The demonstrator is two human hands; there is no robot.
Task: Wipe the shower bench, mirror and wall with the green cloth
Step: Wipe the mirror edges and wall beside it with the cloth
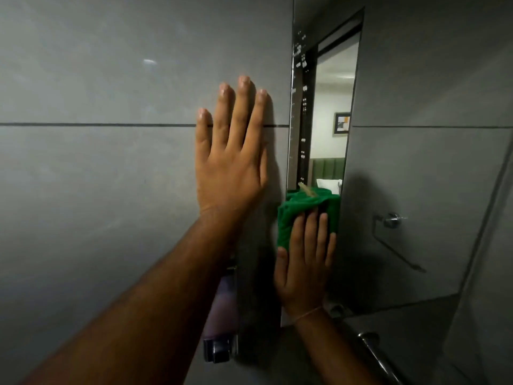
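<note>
My left hand (231, 157) lies flat and open on the grey tiled wall (97, 176), fingers pointing up, just left of the mirror. The narrow tall mirror (324, 107) runs down the wall corner and shows white spots along its left edge. My right hand (304, 262) presses the green cloth (302, 209) against the lower part of the mirror, fingers spread over the cloth. The shower bench is not in view.
A purple dispenser bottle (223, 309) hangs on the wall below my left forearm. On the right wall there is a chrome holder (391, 220) with a bar. A chrome grab rail (374, 354) runs along the bottom right.
</note>
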